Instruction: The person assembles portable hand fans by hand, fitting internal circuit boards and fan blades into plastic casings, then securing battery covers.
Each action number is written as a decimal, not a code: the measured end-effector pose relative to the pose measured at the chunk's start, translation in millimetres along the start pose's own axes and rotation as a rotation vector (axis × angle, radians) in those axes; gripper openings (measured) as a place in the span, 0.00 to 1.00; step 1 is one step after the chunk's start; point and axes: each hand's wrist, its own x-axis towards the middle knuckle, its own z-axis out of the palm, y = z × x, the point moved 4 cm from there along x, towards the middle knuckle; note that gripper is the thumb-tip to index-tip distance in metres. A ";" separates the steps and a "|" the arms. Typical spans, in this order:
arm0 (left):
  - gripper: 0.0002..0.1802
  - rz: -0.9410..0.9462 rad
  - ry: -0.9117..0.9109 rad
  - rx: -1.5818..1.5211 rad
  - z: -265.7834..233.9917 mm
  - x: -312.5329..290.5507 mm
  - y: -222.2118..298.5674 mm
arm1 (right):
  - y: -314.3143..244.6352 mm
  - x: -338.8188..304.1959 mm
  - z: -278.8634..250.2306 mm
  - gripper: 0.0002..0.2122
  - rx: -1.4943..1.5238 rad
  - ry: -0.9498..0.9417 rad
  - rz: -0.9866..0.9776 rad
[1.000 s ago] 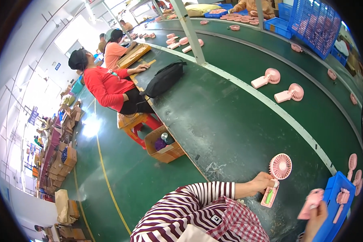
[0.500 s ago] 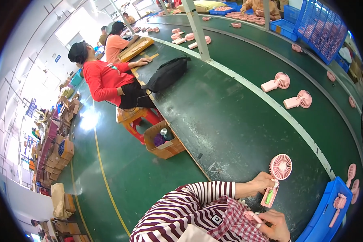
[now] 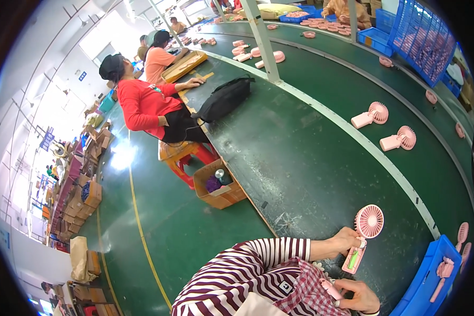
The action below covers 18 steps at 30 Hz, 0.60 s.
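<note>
Right hand (image 3: 362, 298) moved near checked cloth (image 3: 306, 289), holding pink part (image 3: 329, 288).

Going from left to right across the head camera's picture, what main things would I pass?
Stacked cardboard boxes → the open carton beside the bench → the pink fan in the left hand → the blue bin.

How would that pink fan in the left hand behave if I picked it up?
The pink fan is probably stiff, as it looks like hard plastic. The thin ribs on its round face might snap if squeezed. The green piece could perhaps slip out if tipped, since the handle looks open around it.
</note>
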 end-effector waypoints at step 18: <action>0.05 0.020 0.045 0.006 -2.7 -1.1 5.7 | 115.5 -15.6 -127.4 0.20 -0.256 1.452 -0.154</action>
